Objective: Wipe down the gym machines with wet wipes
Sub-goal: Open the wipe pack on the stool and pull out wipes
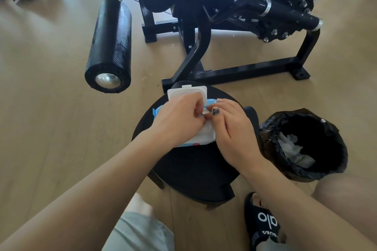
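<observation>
Both hands meet at the middle of the frame over a soft white-and-blue plastic pack of wet wipes (206, 134), which lies on a round black padded stool (195, 165) serving as the table. The pack's long axis runs from the lower centre up toward the left, and its stiff white flip lid (183, 92) stands open at the far end. The left hand (179, 120) rests across the pack, its grip curled in with the fingertips pressed together at the opening, seemingly pinching a bit of white sheet. The right hand (230, 126) comes in from the other side, thumb and forefinger closed on the same spot; I cannot tell exactly how much wipe either one has. The dispensing slot lies directly between the two grips, touching both, so a fresh wipe would have to come straight up toward the viewer, with one hand pinning the limp pack down.

Up the frame stands the black steel-framed gym machine (255, 69) with a textured padded seat, and at the upper left its ribbed black foam roller pad (111, 45) with a shiny metal end cap. At the right, just beside the stool, a bin lined with a crinkly black bag (302, 142) holds crumpled white wipes.
</observation>
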A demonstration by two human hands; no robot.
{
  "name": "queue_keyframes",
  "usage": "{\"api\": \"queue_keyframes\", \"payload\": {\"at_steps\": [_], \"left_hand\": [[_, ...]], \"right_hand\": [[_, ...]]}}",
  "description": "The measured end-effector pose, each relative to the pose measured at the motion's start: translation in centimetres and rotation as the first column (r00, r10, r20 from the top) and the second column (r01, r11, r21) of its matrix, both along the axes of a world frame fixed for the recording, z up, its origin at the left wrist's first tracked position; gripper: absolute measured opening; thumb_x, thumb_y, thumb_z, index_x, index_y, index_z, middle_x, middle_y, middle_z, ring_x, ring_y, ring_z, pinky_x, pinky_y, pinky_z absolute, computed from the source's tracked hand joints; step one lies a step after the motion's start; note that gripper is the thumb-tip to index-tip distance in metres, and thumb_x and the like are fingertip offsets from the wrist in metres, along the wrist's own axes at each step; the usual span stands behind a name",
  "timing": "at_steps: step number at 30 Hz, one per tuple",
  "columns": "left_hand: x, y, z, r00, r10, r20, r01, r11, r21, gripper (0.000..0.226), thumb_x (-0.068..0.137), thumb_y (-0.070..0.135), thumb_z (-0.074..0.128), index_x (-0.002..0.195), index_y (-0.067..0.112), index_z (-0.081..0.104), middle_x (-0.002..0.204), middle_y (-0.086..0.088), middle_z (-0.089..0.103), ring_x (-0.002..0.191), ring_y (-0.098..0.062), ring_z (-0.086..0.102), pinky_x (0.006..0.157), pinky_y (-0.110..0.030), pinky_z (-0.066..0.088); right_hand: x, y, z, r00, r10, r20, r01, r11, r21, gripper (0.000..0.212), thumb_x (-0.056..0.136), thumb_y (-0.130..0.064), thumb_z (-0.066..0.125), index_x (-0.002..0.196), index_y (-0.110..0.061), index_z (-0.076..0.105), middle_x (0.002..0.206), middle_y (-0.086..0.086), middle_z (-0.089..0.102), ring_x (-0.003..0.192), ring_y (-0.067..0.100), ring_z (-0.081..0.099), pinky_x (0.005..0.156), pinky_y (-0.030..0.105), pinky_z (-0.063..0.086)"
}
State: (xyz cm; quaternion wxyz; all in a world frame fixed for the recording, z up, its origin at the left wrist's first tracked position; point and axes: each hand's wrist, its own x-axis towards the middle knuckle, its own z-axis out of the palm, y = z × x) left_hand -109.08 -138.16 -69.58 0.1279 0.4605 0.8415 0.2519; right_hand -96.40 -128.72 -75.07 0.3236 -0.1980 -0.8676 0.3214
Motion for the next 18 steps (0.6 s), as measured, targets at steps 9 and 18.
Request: {"api": "queue_keyframes", "payload": {"at_steps": [9,18], "left_hand": [[-1.5,-2.8,2.3,0.969,0.143,0.202,-0.159,0.985,0.068,0.023,0.092,0.009,0.054,0.078,0.024,0.065,0.069,0.001,0.064,0.054,0.000,0.052,0.050,-0.008,0.039],[-0.4,-2.9,3.2,0.997,0.069,0.036,-0.065,0.994,-0.093,0.044,0.102,0.036,0.047,0.064,0.017,0.056,0.076,-0.002,0.054,0.068,-0.012,0.049,0.058,-0.018,0.035]], "right_hand": [[-0.1,-0.4,0.0,0.992,-0.082,0.093,0.076,0.995,0.066,0.055,0.104,-0.037,0.031,0.112,-0.006,0.075,0.119,0.005,0.074,0.125,0.015,0.059,0.112,0.021,0.031],[0.0,-0.5,-0.1,0.989,-0.080,0.125,0.066,0.992,0.108,0.050,0.105,-0.035,0.033,0.111,-0.007,0.074,0.120,0.005,0.073,0.126,0.015,0.058,0.113,0.011,0.022]]}}
